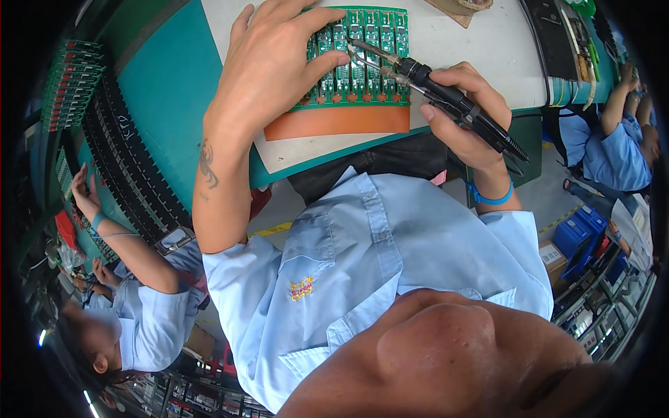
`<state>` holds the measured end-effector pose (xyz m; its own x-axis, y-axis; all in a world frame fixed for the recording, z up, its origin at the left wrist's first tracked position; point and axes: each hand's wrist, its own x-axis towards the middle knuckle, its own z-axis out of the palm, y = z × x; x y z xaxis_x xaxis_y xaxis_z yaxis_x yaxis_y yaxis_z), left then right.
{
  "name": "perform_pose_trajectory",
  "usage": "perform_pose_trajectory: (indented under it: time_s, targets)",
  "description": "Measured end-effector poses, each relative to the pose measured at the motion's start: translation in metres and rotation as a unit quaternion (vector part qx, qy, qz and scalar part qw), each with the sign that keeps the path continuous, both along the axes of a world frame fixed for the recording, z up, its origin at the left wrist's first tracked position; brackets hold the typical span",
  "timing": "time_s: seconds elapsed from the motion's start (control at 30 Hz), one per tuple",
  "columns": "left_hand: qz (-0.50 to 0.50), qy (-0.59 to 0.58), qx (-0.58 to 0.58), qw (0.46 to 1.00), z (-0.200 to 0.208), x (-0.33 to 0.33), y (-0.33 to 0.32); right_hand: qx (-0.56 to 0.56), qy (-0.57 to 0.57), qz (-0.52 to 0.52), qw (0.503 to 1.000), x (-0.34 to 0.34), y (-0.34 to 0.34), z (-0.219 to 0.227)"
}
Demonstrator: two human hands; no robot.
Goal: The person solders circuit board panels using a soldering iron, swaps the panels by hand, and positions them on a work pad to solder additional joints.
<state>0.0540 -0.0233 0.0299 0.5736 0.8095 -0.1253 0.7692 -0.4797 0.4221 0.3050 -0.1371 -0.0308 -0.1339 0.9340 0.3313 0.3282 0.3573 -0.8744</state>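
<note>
A green circuit board panel (359, 52), made up of several narrow boards side by side, lies on a white sheet on the bench. My left hand (268, 63) rests across its left part, fingers stretched and the thumb apart from the index finger. In my right hand (474, 104) is a black soldering iron (463, 104) with a thin metal guide tube along its shaft. Its tip reaches the upper middle of the panel, near my left thumb; whether it touches is too small to tell. An orange-brown strip (341, 124) lies along the panel's near edge.
A rack of upright circuit boards (73, 87) and black slotted strips (132, 146) stand at the left of the green bench mat (157, 76). A dark tray with tools (557, 49) lies far right. Co-workers sit at both sides; blue bins (582, 230) stand at right.
</note>
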Motion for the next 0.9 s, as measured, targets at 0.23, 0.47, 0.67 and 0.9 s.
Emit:
perform_pose_trajectory:
  time_s: [0.23, 0.47, 0.67, 0.9]
  targets:
    - [0.003, 0.036, -0.023, 0.999, 0.011, 0.009, 0.003, 0.005, 0.015, -0.013, 1.0, 0.003, -0.004, 0.002]
    - [-0.012, -0.083, 0.016, 0.996, -0.019, -0.012, 0.004, 0.047, 0.039, -0.006, 0.998, 0.001, -0.002, 0.005]
    - [-0.006, 0.001, 0.023, 1.0, 0.002, -0.008, -0.002, 0.039, 0.032, 0.009, 0.999, -0.002, 0.0, 0.002]
    - [0.01, 0.061, -0.011, 0.998, 0.001, -0.007, 0.006, 0.022, 0.035, 0.002, 0.999, -0.009, 0.007, -0.003]
